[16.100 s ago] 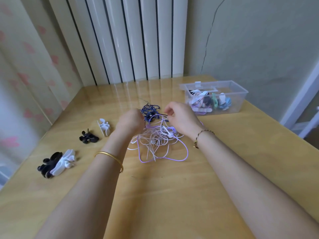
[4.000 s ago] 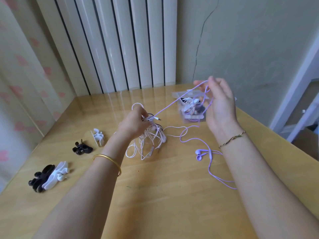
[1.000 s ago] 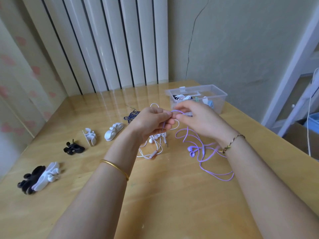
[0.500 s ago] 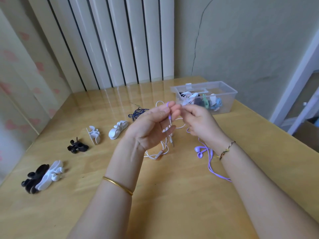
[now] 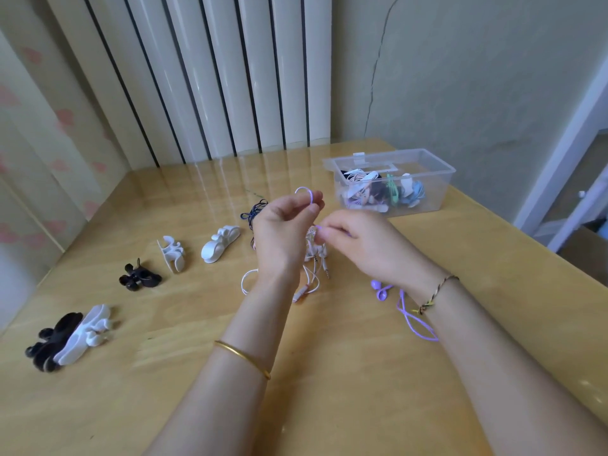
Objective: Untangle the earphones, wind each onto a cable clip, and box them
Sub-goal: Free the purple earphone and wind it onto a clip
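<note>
My left hand [image 5: 283,228] is raised over the table's middle and pinches a small loop of the purple earphone cable [image 5: 416,320] at its fingertips. My right hand [image 5: 365,245] is just to its right and pinches the same cable lower down. The purple earbuds [image 5: 380,289] and the rest of the cable lie on the table under my right wrist. White earphones [image 5: 312,274] lie tangled below my hands. A dark blue earphone bundle [image 5: 253,210] sits behind my left hand. White cable clips [image 5: 218,243] [image 5: 172,253] and a black one [image 5: 138,278] lie at left.
A clear plastic box [image 5: 427,159] at the back right holds several wound earphones. A black and white clip pair [image 5: 70,337] lies near the left front edge of the wooden table [image 5: 329,390]. White vertical panels stand behind, and the table drops off at right.
Both hands stay together over the white tangle; my left hand has turned its back to the camera and now holds a purple loop up at its fingertips, my right hand pinching lower.
</note>
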Demonstrator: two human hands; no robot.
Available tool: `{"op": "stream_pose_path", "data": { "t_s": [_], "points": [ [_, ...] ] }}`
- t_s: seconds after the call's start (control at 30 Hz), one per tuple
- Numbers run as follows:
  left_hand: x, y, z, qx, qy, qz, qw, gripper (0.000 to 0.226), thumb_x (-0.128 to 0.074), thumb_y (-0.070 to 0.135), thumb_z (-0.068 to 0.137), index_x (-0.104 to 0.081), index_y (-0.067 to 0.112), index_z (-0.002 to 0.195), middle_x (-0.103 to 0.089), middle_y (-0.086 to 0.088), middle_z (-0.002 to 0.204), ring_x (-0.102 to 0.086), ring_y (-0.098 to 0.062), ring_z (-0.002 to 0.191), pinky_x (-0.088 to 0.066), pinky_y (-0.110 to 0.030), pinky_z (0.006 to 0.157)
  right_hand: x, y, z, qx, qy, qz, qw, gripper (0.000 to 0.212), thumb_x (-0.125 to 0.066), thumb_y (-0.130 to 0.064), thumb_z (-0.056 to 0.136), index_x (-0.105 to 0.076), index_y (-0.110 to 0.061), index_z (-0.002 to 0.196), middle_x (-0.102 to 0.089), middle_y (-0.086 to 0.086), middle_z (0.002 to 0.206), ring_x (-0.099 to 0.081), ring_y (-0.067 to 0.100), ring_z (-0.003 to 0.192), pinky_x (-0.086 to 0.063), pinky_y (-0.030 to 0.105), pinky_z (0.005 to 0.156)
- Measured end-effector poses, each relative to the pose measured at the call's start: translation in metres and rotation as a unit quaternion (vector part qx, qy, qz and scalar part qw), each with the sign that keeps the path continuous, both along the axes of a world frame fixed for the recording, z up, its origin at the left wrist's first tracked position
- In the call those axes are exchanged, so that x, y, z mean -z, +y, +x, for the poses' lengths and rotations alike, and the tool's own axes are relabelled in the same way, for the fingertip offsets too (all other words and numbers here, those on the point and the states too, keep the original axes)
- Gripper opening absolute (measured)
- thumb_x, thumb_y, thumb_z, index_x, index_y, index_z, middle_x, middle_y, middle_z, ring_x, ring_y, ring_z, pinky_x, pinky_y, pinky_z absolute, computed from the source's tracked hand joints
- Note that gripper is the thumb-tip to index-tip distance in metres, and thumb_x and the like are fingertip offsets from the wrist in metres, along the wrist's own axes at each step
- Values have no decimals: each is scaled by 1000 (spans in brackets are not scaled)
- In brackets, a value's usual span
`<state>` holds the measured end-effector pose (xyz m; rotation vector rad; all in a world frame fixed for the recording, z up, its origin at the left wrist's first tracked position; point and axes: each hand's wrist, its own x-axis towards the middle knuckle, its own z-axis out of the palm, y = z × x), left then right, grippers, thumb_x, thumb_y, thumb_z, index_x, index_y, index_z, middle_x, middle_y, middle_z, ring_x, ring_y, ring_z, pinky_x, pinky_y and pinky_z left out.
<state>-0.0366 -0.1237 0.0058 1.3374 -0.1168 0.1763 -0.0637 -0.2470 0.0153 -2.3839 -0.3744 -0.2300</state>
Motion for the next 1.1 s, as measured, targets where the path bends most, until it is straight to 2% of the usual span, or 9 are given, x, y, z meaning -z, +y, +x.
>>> {"op": "stream_pose_path", "data": {
  "t_s": [0.13,0.37,0.53,0.63,0.77,0.83,0.9,1.0,1.1],
  "points": [
    [-1,3,2,26,-71,180,981,18,-58,0,90,-70,14,89,-73,-2,88,-69,-8,82,-52,-24,81,-19,-10,1,75,-76,-55,993,15,-46,-26,96,-59,-26,86,-54,-12,75,-50,10,76,-42,33,69],
    [-11,11,1,142,-21,146,979,33,-40,7,101,-69,20,89,-68,3,76,-61,-6,71,-47,-29,86,-17,-10,8,118,-177,-51,976,16,-45,-27,97,-60,-22,92,-48,-14,84,-49,13,81,-38,34,68],
    [-13,14,-1,197,-4,173,965,29,-40,6,101,-68,13,96,-67,4,76,-60,-5,71,-48,-31,91,-12,-9,9,153,-226,-70,959,17,-47,-27,96,-60,-18,93,-57,-4,92,-54,21,80,-43,38,68],
    [-16,14,-2,232,-3,157,960,28,-40,5,101,-67,12,97,-66,7,74,-58,-4,71,-47,-26,85,-9,-13,14,133,-192,36,972,13,-53,-23,93,-61,-21,82,-59,-11,79,-50,3,71,-41,31,68],
    [-19,14,-2,220,18,93,971,26,-42,2,99,-65,10,90,-66,9,67,-58,-1,63,-43,-17,71,1,-13,20,86,-112,182,973,15,-56,-15,92,-67,-17,81,-63,-11,70,-45,0,63,-37,15,60],
    [-21,14,-3,207,58,25,976,24,-44,3,97,-65,13,91,-69,8,68,-62,0,64,-43,-15,68,4,-12,20,74,-80,185,977,17,-55,-16,94,-68,-17,82,-57,-15,60,-44,-1,58,-33,13,55],
    [-23,13,-3,188,96,-54,976,22,-47,4,96,-66,14,92,-73,5,78,-67,-1,70,-45,-20,76,6,-9,17,51,-37,176,982,19,-54,-18,95,-69,-17,82,-47,-16,48,-40,1,51,-30,13,51],
    [-23,11,-3,139,105,-127,977,18,-51,6,94,-66,15,91,-75,3,86,-70,-4,79,-44,-31,87,6,-4,10,3,12,117,993,31,-51,-16,97,-63,-11,69,-42,-5,54,-37,4,48,-27,17,50],
    [-22,11,-4,79,69,-138,985,16,-53,3,93,-66,12,94,-74,0,89,-71,-8,84,-49,-23,80,1,2,2,-45,47,69,996,41,-49,-17,98,-50,-22,57,-42,-4,53,-34,4,47,-28,26,53]
  ]
}}
